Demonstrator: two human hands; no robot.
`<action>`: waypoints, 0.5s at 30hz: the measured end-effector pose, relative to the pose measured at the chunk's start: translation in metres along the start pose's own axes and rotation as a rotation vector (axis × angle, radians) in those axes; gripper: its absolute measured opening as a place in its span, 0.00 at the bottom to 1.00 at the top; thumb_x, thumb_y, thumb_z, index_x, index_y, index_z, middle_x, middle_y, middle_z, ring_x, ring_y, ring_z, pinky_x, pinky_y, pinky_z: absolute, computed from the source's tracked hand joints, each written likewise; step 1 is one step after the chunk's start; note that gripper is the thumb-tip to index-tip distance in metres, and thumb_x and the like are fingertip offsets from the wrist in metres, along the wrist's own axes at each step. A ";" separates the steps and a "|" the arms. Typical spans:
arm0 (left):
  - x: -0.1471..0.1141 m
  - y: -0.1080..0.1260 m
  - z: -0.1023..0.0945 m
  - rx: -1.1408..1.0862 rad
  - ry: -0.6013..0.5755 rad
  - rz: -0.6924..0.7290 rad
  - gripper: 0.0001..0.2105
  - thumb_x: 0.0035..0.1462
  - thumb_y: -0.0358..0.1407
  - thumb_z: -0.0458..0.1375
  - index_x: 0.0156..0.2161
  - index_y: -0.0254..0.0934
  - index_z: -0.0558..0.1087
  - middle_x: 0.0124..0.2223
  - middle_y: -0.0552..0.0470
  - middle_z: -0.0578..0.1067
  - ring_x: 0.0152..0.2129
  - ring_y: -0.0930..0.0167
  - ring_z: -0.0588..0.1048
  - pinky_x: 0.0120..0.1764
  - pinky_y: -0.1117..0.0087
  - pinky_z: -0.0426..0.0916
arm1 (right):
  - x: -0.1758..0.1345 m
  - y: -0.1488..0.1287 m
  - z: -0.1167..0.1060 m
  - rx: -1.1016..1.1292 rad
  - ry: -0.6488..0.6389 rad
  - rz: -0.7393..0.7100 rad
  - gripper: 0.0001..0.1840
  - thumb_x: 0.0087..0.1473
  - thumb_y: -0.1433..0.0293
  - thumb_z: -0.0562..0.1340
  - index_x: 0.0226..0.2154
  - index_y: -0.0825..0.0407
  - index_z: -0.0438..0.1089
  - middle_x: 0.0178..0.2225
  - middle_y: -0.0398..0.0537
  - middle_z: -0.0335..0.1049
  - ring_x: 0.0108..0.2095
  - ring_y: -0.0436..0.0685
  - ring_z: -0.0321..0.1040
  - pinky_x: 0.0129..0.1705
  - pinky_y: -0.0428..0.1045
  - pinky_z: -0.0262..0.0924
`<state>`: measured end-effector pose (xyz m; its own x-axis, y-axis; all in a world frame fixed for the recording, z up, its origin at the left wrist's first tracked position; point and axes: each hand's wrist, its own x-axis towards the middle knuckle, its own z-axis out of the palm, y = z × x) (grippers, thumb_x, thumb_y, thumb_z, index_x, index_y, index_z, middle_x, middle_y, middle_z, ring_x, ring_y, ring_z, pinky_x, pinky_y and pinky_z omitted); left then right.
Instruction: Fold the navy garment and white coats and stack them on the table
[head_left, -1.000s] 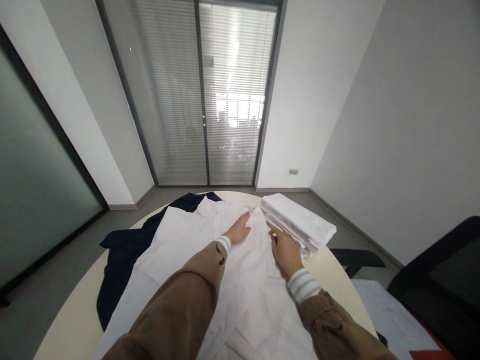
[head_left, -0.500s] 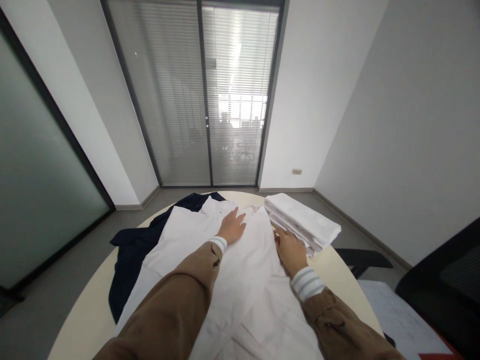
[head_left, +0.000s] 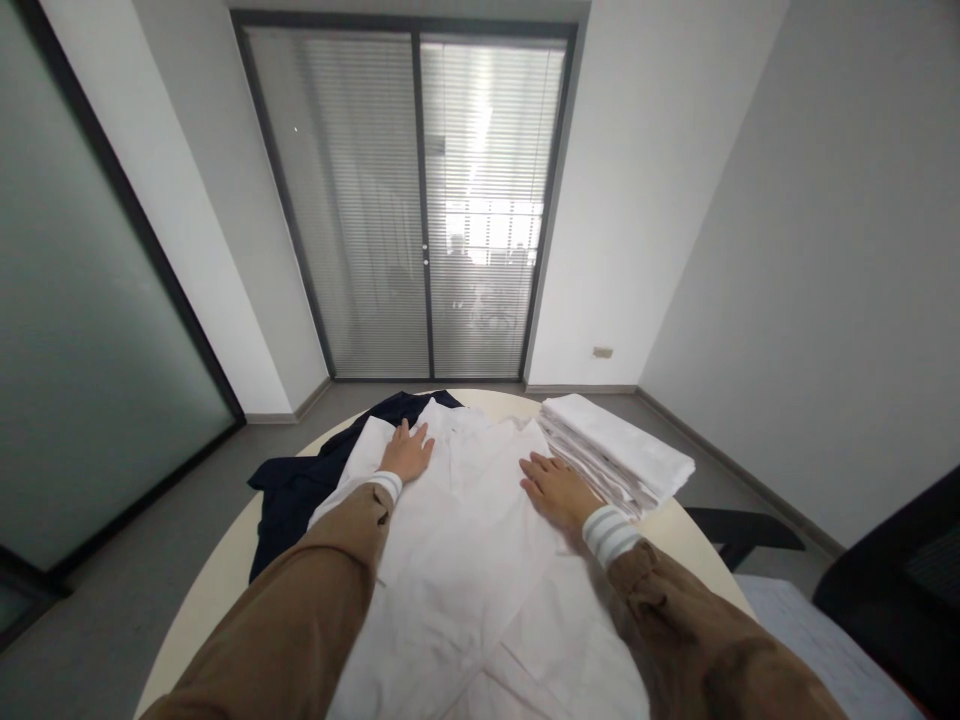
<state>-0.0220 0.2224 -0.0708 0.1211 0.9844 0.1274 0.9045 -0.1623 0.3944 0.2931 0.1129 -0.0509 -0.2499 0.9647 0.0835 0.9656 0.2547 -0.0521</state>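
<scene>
A white shirt (head_left: 465, 540) lies spread over the table, its collar end toward the far edge. My left hand (head_left: 407, 452) rests flat on the shirt's upper left part, fingers apart. On the upper right part lies my right hand (head_left: 556, 488), its fingers stretched out over the cloth near the right edge. Neither hand grips anything. Dark navy clothing (head_left: 300, 485) shows from under the shirt's left side. Beside my right hand is a stack of folded white clothes (head_left: 619, 450).
The round cream table (head_left: 202, 600) holds all the clothes. To the right stand a black chair (head_left: 892, 570) and a pale sheet-like surface (head_left: 810, 640). Beyond the table is a glass partition with blinds (head_left: 420, 220).
My left hand has moved left across the shirt, from its middle to its upper left. My right hand has shifted a little left onto the cloth, its fingers straighter.
</scene>
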 end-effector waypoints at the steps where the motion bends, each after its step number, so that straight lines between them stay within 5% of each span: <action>1: 0.004 -0.006 -0.005 -0.011 -0.004 -0.005 0.28 0.65 0.47 0.47 0.67 0.37 0.59 0.70 0.35 0.51 0.66 0.48 0.53 0.62 0.50 0.49 | 0.008 0.000 -0.004 -0.013 -0.011 -0.001 0.26 0.66 0.61 0.49 0.63 0.50 0.61 0.66 0.58 0.55 0.62 0.66 0.57 0.60 0.60 0.53; 7: 0.023 -0.033 -0.017 -0.083 -0.038 0.000 0.24 0.66 0.43 0.46 0.63 0.37 0.65 0.70 0.37 0.55 0.62 0.53 0.61 0.61 0.55 0.54 | 0.058 -0.001 -0.013 -0.029 -0.023 0.086 0.32 0.64 0.63 0.54 0.68 0.49 0.49 0.70 0.61 0.42 0.57 0.65 0.64 0.53 0.56 0.60; 12: 0.027 -0.039 -0.015 -0.139 -0.044 0.036 0.21 0.63 0.42 0.51 0.59 0.42 0.71 0.69 0.45 0.58 0.61 0.54 0.63 0.62 0.56 0.53 | 0.079 -0.007 -0.001 -0.056 -0.067 0.199 0.22 0.66 0.64 0.51 0.59 0.51 0.62 0.66 0.62 0.52 0.52 0.64 0.68 0.51 0.58 0.60; 15: 0.030 -0.037 -0.015 -0.192 -0.030 0.043 0.21 0.60 0.42 0.55 0.57 0.42 0.72 0.65 0.45 0.65 0.60 0.52 0.63 0.61 0.55 0.54 | 0.086 -0.011 0.008 -0.071 -0.043 0.238 0.23 0.66 0.67 0.48 0.61 0.51 0.59 0.67 0.64 0.48 0.50 0.64 0.70 0.49 0.60 0.61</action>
<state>-0.0583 0.2567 -0.0683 0.1727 0.9774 0.1220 0.8038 -0.2114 0.5561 0.2600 0.1938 -0.0513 -0.0163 0.9993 0.0349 0.9999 0.0161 0.0051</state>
